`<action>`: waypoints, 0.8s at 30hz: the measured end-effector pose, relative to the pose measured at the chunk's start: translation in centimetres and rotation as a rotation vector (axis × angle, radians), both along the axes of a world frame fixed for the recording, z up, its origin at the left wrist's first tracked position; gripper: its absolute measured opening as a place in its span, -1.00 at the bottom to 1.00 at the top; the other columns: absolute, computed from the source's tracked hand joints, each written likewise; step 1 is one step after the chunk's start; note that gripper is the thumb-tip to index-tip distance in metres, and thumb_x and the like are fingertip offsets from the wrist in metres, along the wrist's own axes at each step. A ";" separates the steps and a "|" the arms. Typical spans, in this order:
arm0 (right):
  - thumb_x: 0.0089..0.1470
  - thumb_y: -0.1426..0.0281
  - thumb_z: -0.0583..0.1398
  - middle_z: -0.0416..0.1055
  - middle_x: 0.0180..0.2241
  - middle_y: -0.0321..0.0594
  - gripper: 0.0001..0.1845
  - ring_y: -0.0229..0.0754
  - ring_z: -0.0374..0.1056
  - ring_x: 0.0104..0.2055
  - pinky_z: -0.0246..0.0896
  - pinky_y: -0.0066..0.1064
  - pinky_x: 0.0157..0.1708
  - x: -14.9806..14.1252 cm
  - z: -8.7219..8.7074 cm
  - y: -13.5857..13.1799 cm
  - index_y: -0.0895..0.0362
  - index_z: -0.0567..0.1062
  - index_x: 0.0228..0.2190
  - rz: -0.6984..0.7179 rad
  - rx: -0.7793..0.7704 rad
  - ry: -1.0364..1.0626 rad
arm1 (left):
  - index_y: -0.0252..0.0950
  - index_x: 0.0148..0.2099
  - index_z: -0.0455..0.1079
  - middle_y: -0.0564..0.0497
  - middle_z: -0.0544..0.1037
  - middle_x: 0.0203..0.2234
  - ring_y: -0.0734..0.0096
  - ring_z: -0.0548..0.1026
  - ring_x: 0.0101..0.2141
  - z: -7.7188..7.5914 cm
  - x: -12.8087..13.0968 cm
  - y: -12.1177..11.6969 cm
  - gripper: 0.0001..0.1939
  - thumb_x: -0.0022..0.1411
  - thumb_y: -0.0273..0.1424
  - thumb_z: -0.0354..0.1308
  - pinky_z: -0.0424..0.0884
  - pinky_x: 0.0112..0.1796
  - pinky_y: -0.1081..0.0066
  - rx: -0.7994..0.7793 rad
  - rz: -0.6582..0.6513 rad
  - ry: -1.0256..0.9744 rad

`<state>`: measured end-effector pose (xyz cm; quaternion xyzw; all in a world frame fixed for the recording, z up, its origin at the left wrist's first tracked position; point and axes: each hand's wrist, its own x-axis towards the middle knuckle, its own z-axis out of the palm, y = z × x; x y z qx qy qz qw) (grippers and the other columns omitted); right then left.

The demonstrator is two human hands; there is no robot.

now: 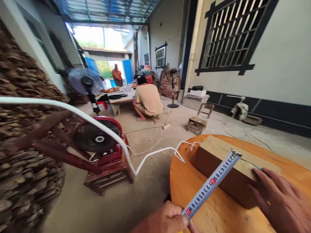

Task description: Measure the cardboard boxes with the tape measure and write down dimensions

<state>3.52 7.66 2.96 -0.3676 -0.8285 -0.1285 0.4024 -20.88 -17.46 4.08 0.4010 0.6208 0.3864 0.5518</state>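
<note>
My left hand (167,218) is closed around a tape measure at the bottom of the view; a bit of yellow shows beneath the hand. The white blade (211,183) sticks out up and to the right, its metal end hook (235,154) in front of the long cardboard box (223,176). That box lies on a round wooden table (187,181). My right hand (282,197) rests over the near right end of the box, fingers stretched out and apart. A dark strip shows on the box top beside its fingertips.
A white cable (114,136) loops from the left to the table. A red fan (99,139) stands on a wooden stool at left. Beyond are a small wooden chair (200,119), a crouching person (148,98) at a low table, a standing fan (173,87) and cords across the floor.
</note>
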 end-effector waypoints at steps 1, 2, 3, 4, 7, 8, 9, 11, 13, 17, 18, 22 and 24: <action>0.08 0.12 0.00 0.36 -0.06 0.08 -0.51 0.15 0.29 -0.04 0.21 -0.04 -0.09 0.1 0.1 -0.4 0.15 0.44 -0.11 -0.007 0.008 -0.115 | -0.24 -0.22 0.56 -0.04 0.56 -0.28 0.28 0.46 -0.32 -0.6 0.4 0.0 -0.49 0.16 0.02 -0.03 0.34 -0.28 0.41 -0.002 0.012 -0.006; 0.11 0.18 -0.02 0.32 -0.02 0.05 -0.53 0.13 0.25 0.00 0.20 -0.02 -0.06 0.1 0.2 -0.8 0.16 0.39 -0.05 -0.021 0.010 -0.161 | -0.27 -0.20 0.54 -0.05 0.56 -0.26 0.30 0.46 -0.35 -1.1 0.8 0.0 -0.47 0.17 0.02 -0.04 0.35 -0.30 0.42 -0.009 0.023 -0.021; 0.12 0.24 -0.02 0.29 0.00 0.03 -0.55 0.11 0.21 0.04 0.20 -0.04 -0.04 0.1 0.3 -1.2 0.18 0.35 -0.02 -0.028 0.003 -0.173 | -0.29 -0.18 0.52 -0.07 0.56 -0.26 0.33 0.46 -0.39 -1.6 1.2 0.0 -0.45 0.17 0.04 -0.05 0.35 -0.33 0.42 -0.029 0.018 -0.050; 0.13 0.28 -0.01 0.26 0.02 0.03 -0.57 0.09 0.18 0.08 0.19 -0.06 -0.02 0.0 0.4 -1.5 0.19 0.32 0.00 -0.045 -0.002 -0.171 | -0.31 -0.15 0.50 -0.09 0.55 -0.26 0.35 0.46 -0.43 -1.9 1.4 0.1 -0.44 0.16 0.04 -0.05 0.35 -0.37 0.42 -0.041 0.007 -0.082; 0.11 0.37 0.05 0.24 0.07 0.03 -0.57 0.09 0.11 0.13 0.15 -0.06 0.04 -0.5 1.0 -2.0 0.22 0.30 0.02 -0.094 -0.050 -0.202 | -0.32 -0.14 0.46 -0.08 0.55 -0.35 0.38 0.46 -0.49 -2.2 1.9 0.3 -0.45 0.15 0.05 -0.02 0.34 -0.41 0.43 -0.062 -0.062 -0.160; 0.11 0.37 0.07 0.23 0.07 0.03 -0.57 0.09 0.10 0.14 0.16 -0.06 0.03 -0.6 1.2 -2.2 0.23 0.30 0.02 -0.102 -0.077 -0.202 | -0.33 -0.14 0.46 -0.05 0.54 -0.44 0.38 0.45 -0.51 -2.1 2.0 0.4 -0.44 0.14 0.05 -0.01 0.33 -0.43 0.44 -0.070 -0.082 -0.180; 0.12 0.36 0.08 0.23 0.09 0.03 -0.57 0.09 0.09 0.15 0.17 -0.06 0.02 -0.5 1.5 -2.6 0.22 0.30 0.02 -0.110 -0.100 -0.187 | -0.34 -0.14 0.45 -0.02 0.52 -0.52 0.39 0.44 -0.53 -1.9 2.2 0.5 -0.44 0.14 0.05 0.00 0.31 -0.46 0.45 -0.079 -0.092 -0.198; 0.13 0.32 0.10 0.20 0.12 0.02 -0.59 0.07 0.10 0.16 0.16 -0.04 0.02 0.3 2.1 -3.7 0.19 0.32 0.01 -0.111 -0.132 -0.120 | -0.36 -0.12 0.43 0.03 0.46 -0.64 0.42 0.40 -0.59 -1.6 2.5 0.5 -0.43 0.15 0.05 -0.01 0.27 -0.51 0.47 -0.100 -0.095 -0.225; 0.14 0.29 0.11 0.19 0.13 -0.01 -0.62 0.03 0.12 0.15 0.13 -0.04 0.05 2.2 2.6 -5.3 0.14 0.35 -0.01 -0.106 -0.149 -0.026 | -0.36 -0.11 0.42 0.03 0.46 -0.64 0.45 0.37 -0.61 -1.5 2.9 0.4 -0.46 0.17 0.01 -0.01 0.26 -0.52 0.49 -0.113 -0.084 -0.227; 0.15 0.30 0.10 0.34 0.00 -0.13 -0.71 -0.08 0.31 -0.03 0.27 -0.19 -0.08 8.4 3.0 -9.5 0.07 0.43 -0.09 -0.209 -0.273 0.145 | -0.34 -0.14 0.46 0.03 0.46 -0.66 0.46 0.35 -0.61 -2.2 3.4 0.5 -0.49 0.15 0.00 0.03 0.23 -0.54 0.50 -0.166 -0.090 -0.228; 0.15 0.30 0.09 0.39 -0.06 -0.16 -0.73 -0.12 0.36 -0.13 0.32 -0.26 -0.19 10.1 2.8 -10.5 0.06 0.45 -0.13 -0.260 -0.326 0.171 | -0.34 -0.15 0.47 0.03 0.46 -0.67 0.45 0.35 -0.62 -2.5 3.6 0.6 -0.48 0.13 0.01 0.04 0.23 -0.54 0.49 -0.191 -0.102 -0.237; 0.15 0.30 0.08 0.48 -0.28 -0.23 -0.78 -0.25 0.35 -0.45 0.29 -0.40 -0.44 15.8 0.5 -13.9 0.09 0.50 -0.28 -0.417 -0.496 0.145 | -0.35 -0.13 0.46 0.02 0.48 -0.67 0.43 0.36 -0.60 -3.0 5.3 1.7 -0.47 0.13 0.01 0.05 0.22 -0.52 0.49 -0.245 -0.186 -0.239; 0.15 0.29 0.07 0.49 -0.31 -0.23 -0.76 -0.24 0.35 -0.45 0.29 -0.38 -0.43 17.4 -1.2 -15.2 0.10 0.50 -0.30 -0.433 -0.572 0.086 | -0.34 -0.09 0.43 0.02 0.50 -0.63 0.44 0.35 -0.59 -2.7 6.6 2.5 -0.49 0.15 -0.02 0.04 0.21 -0.52 0.50 -0.233 -0.231 -0.266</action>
